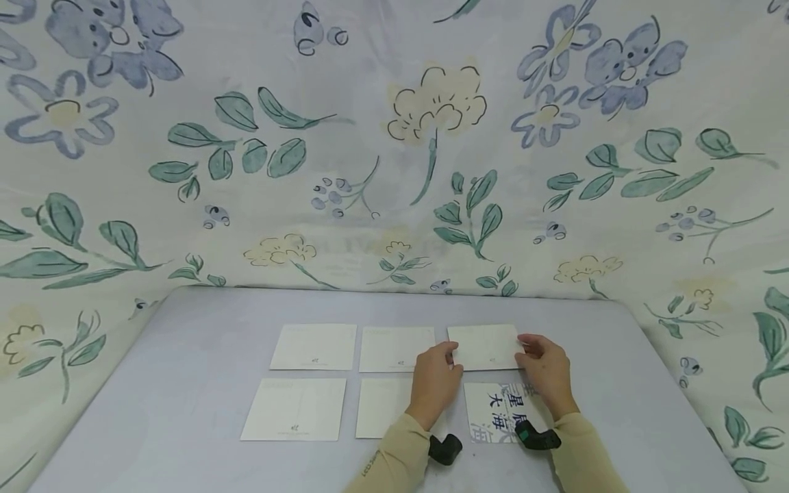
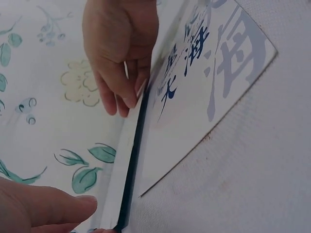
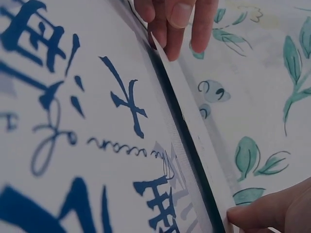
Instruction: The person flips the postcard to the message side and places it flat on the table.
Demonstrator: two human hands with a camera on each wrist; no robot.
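Both hands pinch a white postcard by its short ends, at the right end of the back row. My left hand has its thumb and fingers at the card's left edge; my right hand grips the right edge. In the left wrist view the card appears edge-on, its blank side outward and a dark underside showing along the lower edge. Just in front of it lies a postcard with blue calligraphy, partly covered by the right wrist in the head view.
Two blank cards lie left in the back row, one outer and one middle. Two more lie in front, one left and one partly behind the left forearm. A flowered cloth rises behind the white table.
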